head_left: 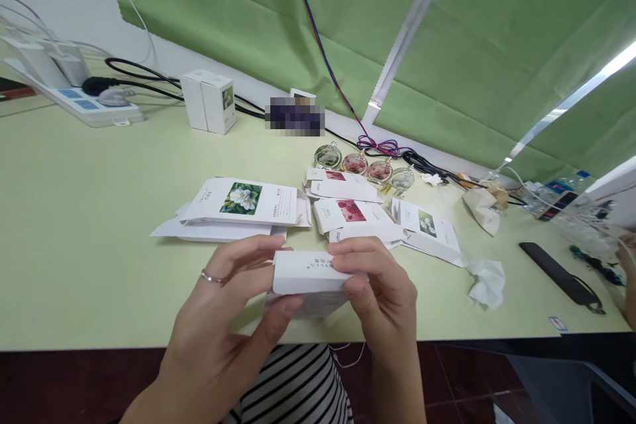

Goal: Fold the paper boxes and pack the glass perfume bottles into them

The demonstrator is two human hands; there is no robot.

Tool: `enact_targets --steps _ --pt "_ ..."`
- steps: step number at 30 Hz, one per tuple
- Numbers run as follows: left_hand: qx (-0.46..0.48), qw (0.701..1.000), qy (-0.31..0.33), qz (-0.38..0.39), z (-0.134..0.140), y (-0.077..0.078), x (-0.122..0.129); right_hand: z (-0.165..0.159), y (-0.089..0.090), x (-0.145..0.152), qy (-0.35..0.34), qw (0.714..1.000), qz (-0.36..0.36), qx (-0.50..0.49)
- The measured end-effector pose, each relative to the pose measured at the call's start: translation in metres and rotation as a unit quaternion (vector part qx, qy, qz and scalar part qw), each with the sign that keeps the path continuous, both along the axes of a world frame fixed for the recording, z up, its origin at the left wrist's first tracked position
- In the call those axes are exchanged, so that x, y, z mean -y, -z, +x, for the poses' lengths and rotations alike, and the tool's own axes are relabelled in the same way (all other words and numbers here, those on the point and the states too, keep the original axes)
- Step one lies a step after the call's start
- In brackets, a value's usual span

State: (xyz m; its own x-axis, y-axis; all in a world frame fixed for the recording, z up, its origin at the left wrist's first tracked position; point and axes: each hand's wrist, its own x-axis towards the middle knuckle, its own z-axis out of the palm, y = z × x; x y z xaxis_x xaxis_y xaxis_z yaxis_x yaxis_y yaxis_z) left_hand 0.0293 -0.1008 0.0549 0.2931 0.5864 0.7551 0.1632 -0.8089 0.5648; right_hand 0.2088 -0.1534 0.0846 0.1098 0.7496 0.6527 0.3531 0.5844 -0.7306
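Between my two hands, near the table's front edge, is a small white cardboard box (pixel 311 273) with printed lettering on the side facing up. My left hand (pixel 223 318) grips its left end, thumb in front and fingers behind. At the right end, my right hand (pixel 380 298) pinches it with thumb and fingers. Just beyond lie flattened white boxes with a white flower picture (pixel 243 202). Beside them are folded boxes with red flower pictures (pixel 350 212) and another white-flower box (pixel 428 228). Several round glass bottles (pixel 355 164) lie behind these.
A power strip (pixel 79 103) with plugs sits at the back left, near an upright white box (pixel 207 103). Crumpled tissue (pixel 487 283) and a dark pouch (pixel 559 275) lie at the right. Cables (pixel 417 162) run along the green curtain (pixel 223 20).
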Motion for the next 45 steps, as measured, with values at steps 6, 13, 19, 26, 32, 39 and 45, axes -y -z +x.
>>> enact_targets --steps 6,13,19,26,32,39,45 --pt "0.050 0.998 -0.007 0.033 0.003 0.000 0.004 -0.006 0.002 -0.001 0.028 0.999 0.015 -0.009" --pt "0.080 0.995 -0.007 0.050 0.008 0.008 0.006 -0.009 0.004 -0.001 0.048 0.998 0.034 -0.015" --pt "0.085 0.995 -0.008 0.059 0.011 0.011 0.005 -0.009 0.004 0.003 0.048 0.999 0.016 -0.017" --pt "0.082 0.994 -0.012 0.077 0.011 0.008 0.005 -0.007 0.003 0.004 0.037 0.999 0.010 -0.007" --pt "0.074 0.993 -0.003 0.094 0.009 0.006 0.003 -0.005 -0.004 0.010 0.033 0.999 -0.018 0.028" --pt "0.065 0.994 0.004 0.091 0.010 0.004 0.003 -0.010 -0.009 0.013 0.048 0.997 -0.059 0.006" --pt "0.083 0.993 -0.012 0.077 0.011 0.005 0.001 -0.007 -0.006 0.010 0.035 0.998 -0.056 -0.001"
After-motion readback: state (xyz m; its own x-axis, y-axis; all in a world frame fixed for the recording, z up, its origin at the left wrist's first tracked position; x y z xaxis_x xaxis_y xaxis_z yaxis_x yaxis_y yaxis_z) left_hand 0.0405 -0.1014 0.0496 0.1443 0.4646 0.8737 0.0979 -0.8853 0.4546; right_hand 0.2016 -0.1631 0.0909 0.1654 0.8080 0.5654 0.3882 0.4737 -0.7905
